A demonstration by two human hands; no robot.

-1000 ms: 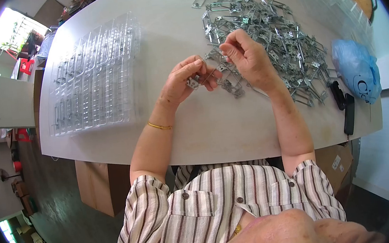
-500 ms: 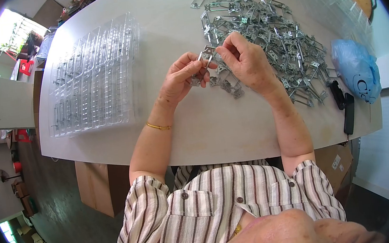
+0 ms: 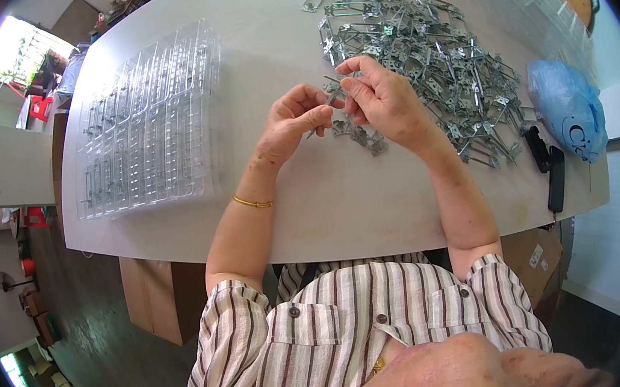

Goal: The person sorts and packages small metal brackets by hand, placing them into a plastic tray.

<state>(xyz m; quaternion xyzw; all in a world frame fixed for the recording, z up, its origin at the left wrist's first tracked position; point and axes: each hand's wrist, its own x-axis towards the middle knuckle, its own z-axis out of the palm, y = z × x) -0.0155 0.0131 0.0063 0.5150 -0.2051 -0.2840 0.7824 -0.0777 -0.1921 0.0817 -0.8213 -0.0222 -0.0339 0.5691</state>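
Note:
My left hand (image 3: 295,123) pinches a small silvery metal bracket (image 3: 332,97) between thumb and fingers, above the table. My right hand (image 3: 386,104) meets it from the other side, its thumb and fingers closed on the bracket's right end. The fingers cover much of the piece, so its full shape is hidden. Just below and between the hands, a few loose metal brackets (image 3: 371,142) lie on the table. Beyond my right hand spreads a large tangled pile of similar metal brackets (image 3: 431,52).
On the left of the table (image 3: 312,216) stands a clear plastic tray (image 3: 148,127) with rows of metal parts. At the right are a blue plastic bag (image 3: 567,110), a black stapler-like tool (image 3: 549,168) and more clear plastic trays (image 3: 532,4). Cardboard boxes (image 3: 158,296) stand below.
The bracket has been turned between my hands and shows less of its flat face. My right hand has shifted slightly left and down, its fingers now around the piece's right end.

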